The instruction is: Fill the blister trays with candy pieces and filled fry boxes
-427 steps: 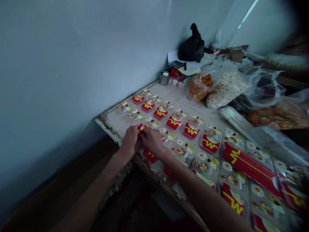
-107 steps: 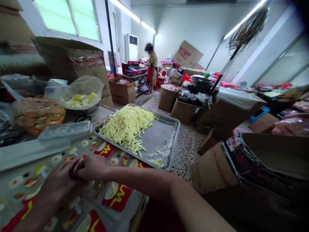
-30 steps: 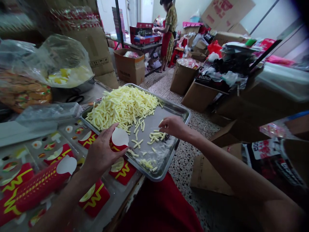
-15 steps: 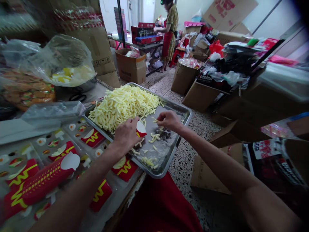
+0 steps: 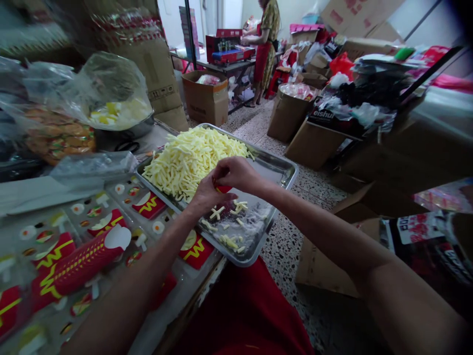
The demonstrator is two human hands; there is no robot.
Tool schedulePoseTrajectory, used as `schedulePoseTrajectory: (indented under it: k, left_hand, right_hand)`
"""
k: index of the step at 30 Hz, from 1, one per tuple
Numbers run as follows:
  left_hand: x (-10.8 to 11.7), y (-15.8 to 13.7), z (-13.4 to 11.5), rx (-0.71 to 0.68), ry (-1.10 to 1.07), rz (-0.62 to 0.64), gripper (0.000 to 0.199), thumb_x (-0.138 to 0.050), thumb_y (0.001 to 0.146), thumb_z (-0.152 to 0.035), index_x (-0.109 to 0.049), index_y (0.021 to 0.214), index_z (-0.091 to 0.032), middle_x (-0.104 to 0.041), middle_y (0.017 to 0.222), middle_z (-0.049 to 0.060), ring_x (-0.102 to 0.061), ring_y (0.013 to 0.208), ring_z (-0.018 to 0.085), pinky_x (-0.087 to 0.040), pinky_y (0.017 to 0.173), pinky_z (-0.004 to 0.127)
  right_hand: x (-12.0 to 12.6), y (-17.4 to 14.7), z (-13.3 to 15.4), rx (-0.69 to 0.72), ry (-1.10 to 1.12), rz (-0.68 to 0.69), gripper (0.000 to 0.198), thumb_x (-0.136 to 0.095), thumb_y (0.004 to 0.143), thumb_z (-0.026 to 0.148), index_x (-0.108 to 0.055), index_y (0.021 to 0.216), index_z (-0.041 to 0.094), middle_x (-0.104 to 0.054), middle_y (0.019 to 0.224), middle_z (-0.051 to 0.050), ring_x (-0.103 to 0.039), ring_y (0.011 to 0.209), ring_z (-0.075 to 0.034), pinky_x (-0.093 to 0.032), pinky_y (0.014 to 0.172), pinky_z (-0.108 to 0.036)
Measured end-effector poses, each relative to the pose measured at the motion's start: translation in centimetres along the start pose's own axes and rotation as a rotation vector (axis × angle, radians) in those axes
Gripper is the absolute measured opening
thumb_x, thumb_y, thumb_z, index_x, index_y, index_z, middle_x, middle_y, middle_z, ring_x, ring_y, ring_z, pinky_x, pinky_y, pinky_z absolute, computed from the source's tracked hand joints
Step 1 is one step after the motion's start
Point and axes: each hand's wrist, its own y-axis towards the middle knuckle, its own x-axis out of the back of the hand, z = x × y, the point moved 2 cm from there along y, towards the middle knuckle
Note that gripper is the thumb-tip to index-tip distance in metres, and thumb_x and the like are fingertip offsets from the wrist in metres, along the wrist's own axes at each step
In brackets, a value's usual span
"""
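Observation:
Over the metal tray (image 5: 278, 170), my left hand (image 5: 205, 195) is closed around a small red fries carton (image 5: 223, 189), most of which the fingers cover. My right hand (image 5: 239, 173) meets it from the right, its fingers pinched together at the carton's top. Whatever those fingertips hold is hidden. Behind the hands, a big heap of pale yellow fry-shaped sticks (image 5: 192, 153) fills the tray's far left part. A few loose sticks (image 5: 232, 241) are scattered at the tray's near end, on a dusty-looking surface.
Left of the tray lie a stack of nested red cartons (image 5: 84, 256) and clear trays with filled fries cartons (image 5: 148, 204) and small food pieces. A bowl with a plastic bag (image 5: 121, 116) stands behind. Cardboard boxes (image 5: 314, 143) line the right; a person (image 5: 266, 49) stands at a far table.
My right hand has moved left from above the tray, where it pinched a stick, to the carton in my left hand. The view has shifted slightly.

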Motion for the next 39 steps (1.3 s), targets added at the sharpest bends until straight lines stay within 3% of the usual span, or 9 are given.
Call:
schedulePoseTrajectory:
  k: [3, 6, 10, 16, 23, 27, 32, 34, 39]
  left_hand:
    - [0.5, -0.6, 0.1, 0.030, 0.012, 0.033, 0.081, -0.094, 0.050, -0.031, -0.063, 0.121, -0.012, -0.073, 0.104, 0.006, -0.068, 0.093, 0.023, -0.056, 0.082, 0.033]
    - [1.4, -1.1, 0.5, -0.021, 0.074, 0.023, 0.091, -0.095, 0.050, -0.034, -0.057, 0.131, -0.013, -0.072, 0.113, 0.008, -0.068, 0.101, 0.024, -0.055, 0.090, 0.036]
    - [2.4, -1.0, -0.3, -0.131, 0.263, -0.008, 0.095, -0.096, 0.050, -0.033, -0.056, 0.134, -0.016, -0.066, 0.128, 0.011, -0.063, 0.117, 0.028, -0.049, 0.104, 0.040]
    - [3.1, -0.6, -2.5, -0.276, 0.410, -0.184, 0.086, -0.092, 0.053, -0.020, -0.057, 0.132, -0.015, -0.065, 0.129, 0.011, -0.061, 0.120, 0.028, -0.047, 0.106, 0.041]
    - [6.9, -1.9, -0.4, -0.194, 0.496, -0.160, 0.096, -0.096, 0.052, -0.031, -0.056, 0.138, -0.016, -0.063, 0.136, 0.013, -0.059, 0.125, 0.030, -0.044, 0.111, 0.042]
    - [10.6, -3.1, -0.6, -0.160, 0.523, -0.288, 0.094, -0.093, 0.056, -0.044, -0.056, 0.138, -0.018, -0.063, 0.136, 0.011, -0.059, 0.124, 0.031, -0.043, 0.111, 0.044]
    - [11.9, -5.2, -1.7, -0.158, 0.503, -0.222, 0.095, -0.088, 0.058, -0.056, -0.055, 0.139, -0.018, -0.062, 0.137, 0.011, -0.059, 0.124, 0.031, -0.044, 0.110, 0.044]
    - [11.9, -5.9, -1.8, -0.158, 0.498, -0.214, 0.095, -0.087, 0.059, -0.058, -0.055, 0.139, -0.017, -0.062, 0.137, 0.012, -0.059, 0.124, 0.031, -0.045, 0.109, 0.044]
    - [12.1, -6.4, -1.7, -0.159, 0.510, -0.162, 0.095, -0.086, 0.060, -0.058, -0.055, 0.140, -0.016, -0.062, 0.138, 0.013, -0.059, 0.125, 0.031, -0.044, 0.110, 0.043]
  right_hand:
    - [0.6, -0.6, -0.4, 0.042, 0.209, 0.057, 0.024, -0.061, 0.075, 0.000, -0.073, 0.092, 0.012, -0.073, 0.085, 0.000, -0.064, 0.075, -0.011, -0.048, 0.070, -0.021]
    - [1.8, -1.6, -0.9, 0.100, 0.200, 0.010, 0.017, -0.064, 0.082, 0.009, -0.075, 0.094, 0.014, -0.074, 0.091, -0.002, -0.064, 0.080, -0.012, -0.048, 0.074, -0.023]
    - [2.2, -2.0, -0.6, 0.085, -0.115, 0.028, 0.011, -0.073, 0.083, 0.019, -0.080, 0.091, 0.020, -0.072, 0.089, -0.002, -0.059, 0.077, -0.013, -0.044, 0.073, -0.026]
    - [0.3, 0.4, 3.0, 0.139, -0.405, 0.031, 0.018, -0.063, 0.087, 0.011, -0.079, 0.083, 0.017, -0.072, 0.091, -0.006, -0.059, 0.088, -0.018, -0.040, 0.081, -0.029]
    - [-0.7, -1.3, -0.7, 0.069, 0.127, -0.056, 0.013, -0.071, 0.089, 0.024, -0.079, 0.096, 0.016, -0.074, 0.082, -0.001, -0.061, 0.072, -0.012, -0.043, 0.069, -0.025]
    - [-3.0, -3.5, -3.3, -0.029, 0.045, 0.015, 0.043, -0.088, 0.074, 0.039, -0.077, 0.108, 0.015, -0.070, 0.089, -0.004, -0.061, 0.072, -0.014, -0.044, 0.065, -0.026]
    - [-5.9, -3.4, -2.5, 0.068, -0.344, 0.191, 0.104, -0.095, 0.055, 0.056, -0.056, 0.142, 0.015, -0.060, 0.118, -0.012, -0.061, 0.090, -0.023, -0.044, 0.072, -0.029]
    - [-6.2, -2.7, -2.4, 0.082, -0.400, 0.220, 0.099, -0.094, 0.057, 0.057, -0.058, 0.139, 0.015, -0.061, 0.114, -0.011, -0.060, 0.088, -0.023, -0.042, 0.070, -0.028]
    - [-6.1, -1.2, -4.0, 0.142, -0.410, 0.271, 0.051, -0.089, 0.070, 0.050, -0.076, 0.108, 0.018, -0.066, 0.096, -0.005, -0.058, 0.082, -0.018, -0.038, 0.069, -0.025]
